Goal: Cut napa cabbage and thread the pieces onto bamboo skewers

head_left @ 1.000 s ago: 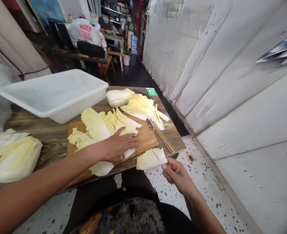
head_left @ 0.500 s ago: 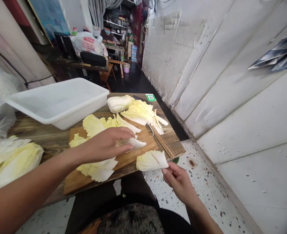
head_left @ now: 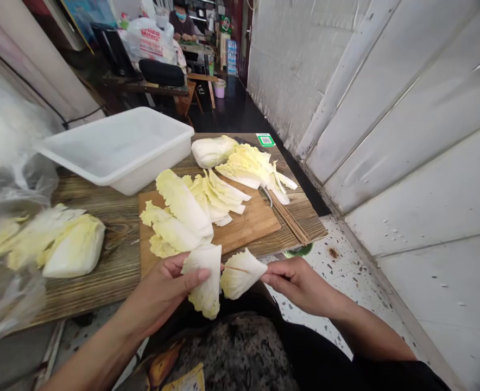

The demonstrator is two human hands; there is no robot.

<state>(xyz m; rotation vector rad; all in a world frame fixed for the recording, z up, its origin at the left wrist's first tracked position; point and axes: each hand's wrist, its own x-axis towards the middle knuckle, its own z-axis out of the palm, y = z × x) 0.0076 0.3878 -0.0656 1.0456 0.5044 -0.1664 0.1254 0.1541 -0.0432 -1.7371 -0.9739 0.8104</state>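
Observation:
My left hand (head_left: 162, 290) pinches a napa cabbage leaf (head_left: 205, 277), thumb in front, over my lap at the table's near edge. Facing it, my right hand (head_left: 295, 279) is closed at the white end of another cabbage leaf (head_left: 242, 279). A thin wooden skewer (head_left: 237, 268) runs through that second leaf, its tip close to the first; its other end is hidden in my right fingers. Several loose cabbage leaves (head_left: 183, 209) lie fanned on the wooden cutting board (head_left: 254, 224) just beyond my hands.
Thin bamboo skewers (head_left: 291, 220) lie right of the board, near a curved metal piece (head_left: 266, 196). More cabbage (head_left: 213, 151) sits behind. A white plastic tub (head_left: 154, 160), cabbage pieces (head_left: 75, 247) and plastic bags (head_left: 16, 157) are left. A masked person (head_left: 182, 24) sits far back.
My left hand has come off the board toward me with a leaf, now beside the skewered one. My right hand has shifted slightly left and up. The view has tilted down.

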